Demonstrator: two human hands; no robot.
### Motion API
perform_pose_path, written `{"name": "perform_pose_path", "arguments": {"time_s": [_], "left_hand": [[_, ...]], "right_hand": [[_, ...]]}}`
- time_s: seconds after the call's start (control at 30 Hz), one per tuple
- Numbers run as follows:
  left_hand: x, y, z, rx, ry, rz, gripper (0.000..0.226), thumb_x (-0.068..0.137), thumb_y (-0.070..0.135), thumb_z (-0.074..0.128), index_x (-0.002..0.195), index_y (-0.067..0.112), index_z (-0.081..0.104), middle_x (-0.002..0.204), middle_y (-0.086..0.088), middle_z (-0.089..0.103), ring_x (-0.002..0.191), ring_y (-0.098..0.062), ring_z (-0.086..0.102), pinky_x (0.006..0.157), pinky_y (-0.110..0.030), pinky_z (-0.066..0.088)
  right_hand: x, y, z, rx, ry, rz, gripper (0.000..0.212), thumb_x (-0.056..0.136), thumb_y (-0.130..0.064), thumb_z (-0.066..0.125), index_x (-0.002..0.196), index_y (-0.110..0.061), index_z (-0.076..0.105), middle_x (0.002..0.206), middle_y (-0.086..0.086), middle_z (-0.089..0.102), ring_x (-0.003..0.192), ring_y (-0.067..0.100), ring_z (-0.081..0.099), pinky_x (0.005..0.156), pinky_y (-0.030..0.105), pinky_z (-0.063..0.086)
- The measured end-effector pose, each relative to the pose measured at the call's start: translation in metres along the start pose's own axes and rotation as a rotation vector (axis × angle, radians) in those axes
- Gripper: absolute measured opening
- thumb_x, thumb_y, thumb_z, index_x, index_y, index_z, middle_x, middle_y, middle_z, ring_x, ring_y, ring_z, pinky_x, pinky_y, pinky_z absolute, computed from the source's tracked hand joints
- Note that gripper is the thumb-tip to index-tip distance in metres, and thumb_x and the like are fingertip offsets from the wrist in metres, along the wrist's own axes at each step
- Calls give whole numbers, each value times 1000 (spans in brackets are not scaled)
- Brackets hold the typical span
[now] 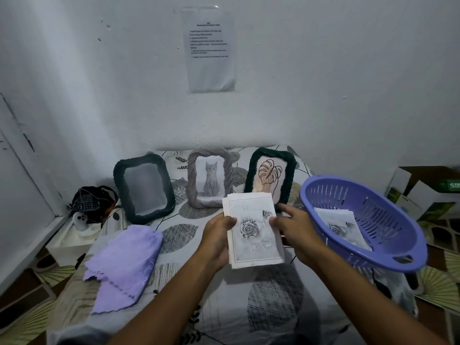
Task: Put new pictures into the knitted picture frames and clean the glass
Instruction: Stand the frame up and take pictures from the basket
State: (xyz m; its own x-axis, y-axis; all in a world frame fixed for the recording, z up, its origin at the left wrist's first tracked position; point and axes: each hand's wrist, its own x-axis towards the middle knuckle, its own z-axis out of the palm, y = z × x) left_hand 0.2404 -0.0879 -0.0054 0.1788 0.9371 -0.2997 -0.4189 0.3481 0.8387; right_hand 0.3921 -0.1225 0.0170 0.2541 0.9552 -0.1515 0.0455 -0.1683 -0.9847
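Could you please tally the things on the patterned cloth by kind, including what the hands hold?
Knitted picture frames: 3 (dark one without a picture, grey one with a cat, dark one with a leaf drawing)
Purple cloths: 1
Purple baskets: 1
Stacks of rose prints: 2 (held stack, stack in the basket)
Total: 7

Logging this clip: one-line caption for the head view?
Both hands, left hand and right hand, hold a stack of rose pictures before three knitted picture frames.
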Motion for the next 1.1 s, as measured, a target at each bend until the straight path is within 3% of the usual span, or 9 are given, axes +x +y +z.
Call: {"name": "perform_pose_path", "arguments": {"time_s": [0.17,0.3,0.4,0.5,0.6,0.67,0.87,1.0,1.1], "left_hand": [[3,-10,28,-28,-54,7,34,89,-9,39,117,0,57,109,-29,66,98,-45,63,89,-58,49],[12,-17,56,12,-68,10,39,86,-11,42,119,4,58,113,-29,64,104,-48,61,92,-66,45],[16,-22,79,42,-97,19,24,92,0,47,112,4,59,104,-22,70,93,-37,68,86,-55,53],[21,-28,102,173,-128,37,12,97,13,48,100,8,58,80,-4,70,63,-14,64,60,-31,53],[29,-40,117,316,-141,-22,12,94,12,52,104,11,57,93,-9,64,75,-18,58,67,-36,54],[35,-50,124,387,-151,-82,16,91,10,55,107,9,57,95,-11,65,79,-21,61,73,-42,57],[44,-68,135,397,-149,-137,10,91,3,55,99,-2,60,85,-18,67,66,-24,63,58,-37,59],[46,-68,136,358,-153,-130,19,91,-1,55,109,-7,56,90,-23,68,59,-24,68,51,-31,55],[47,-69,134,335,-160,-136,22,91,-2,55,112,-8,55,89,-23,68,58,-24,68,51,-32,56]], "right_hand": [[-1,-2,-7,-31,31,-46,36,95,4,46,128,-8,56,102,6,65,74,10,64,46,17,49],[1,-12,-29,-76,29,-49,49,91,10,46,129,-19,55,105,2,66,86,22,68,63,37,59],[8,-24,-63,-140,103,-39,51,88,13,49,128,-17,55,110,7,65,86,24,67,63,37,58],[26,-31,-109,-143,244,-65,47,82,18,50,116,-13,62,105,11,66,81,24,64,61,33,55],[51,-26,-153,-142,389,-70,39,75,24,48,102,2,66,96,17,68,77,27,61,54,27,51],[63,-18,-173,-213,412,-7,35,74,24,48,98,7,66,93,19,67,75,27,60,60,31,50],[96,17,-196,-540,261,201,20,77,16,58,93,11,68,101,29,67,88,34,63,76,50,53],[110,27,-195,-715,184,210,25,80,9,64,104,12,66,107,21,67,90,25,61,78,40,52],[112,30,-193,-791,216,213,18,77,3,70,93,11,67,88,18,65,84,27,61,66,35,49]]}}
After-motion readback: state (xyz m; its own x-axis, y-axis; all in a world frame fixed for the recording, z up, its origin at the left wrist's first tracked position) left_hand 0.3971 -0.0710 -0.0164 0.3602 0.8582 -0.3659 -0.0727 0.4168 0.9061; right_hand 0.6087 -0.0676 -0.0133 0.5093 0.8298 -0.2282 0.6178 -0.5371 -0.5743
